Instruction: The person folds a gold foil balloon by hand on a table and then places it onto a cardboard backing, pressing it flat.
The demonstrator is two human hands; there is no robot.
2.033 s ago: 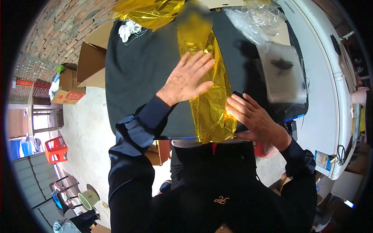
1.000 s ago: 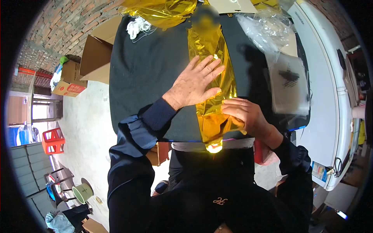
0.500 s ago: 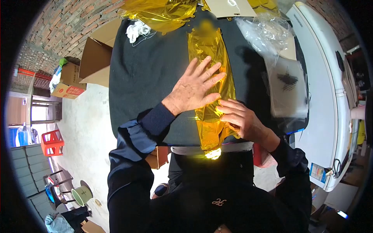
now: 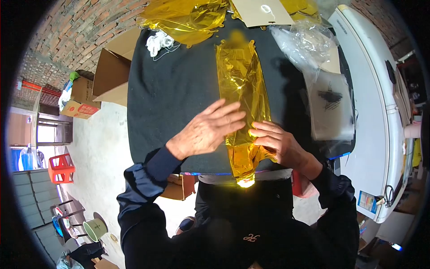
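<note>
A strip of shiny yellow see-through film (image 4: pixel 242 80), creased and folded lengthwise, lies on the black-covered table (image 4: pixel 174 103). Its near end hangs over the table's front edge and glints in the light. My left hand (image 4: pixel 204 130) is over the film's left edge, palm down with the fingers stretched out. On the other side, my right hand (image 4: pixel 282 145) has its fingers curled on the film's right edge, where the film is bunched. The right thumb is mostly hidden.
More yellow film (image 4: pixel 183 20) lies at the far left, by a tangle of white string (image 4: pixel 159 42). A beige card (image 4: pixel 262 12), crumpled clear plastic (image 4: pixel 309 42) and clear bags (image 4: pixel 331 105) lie far and right. A cardboard box (image 4: pixel 112 74) stands left; a white appliance (image 4: pixel 369 112) stands right.
My left hand has slid toward me and to the left along the film, its fingers less spread. My right hand stays at the film's right edge.
</note>
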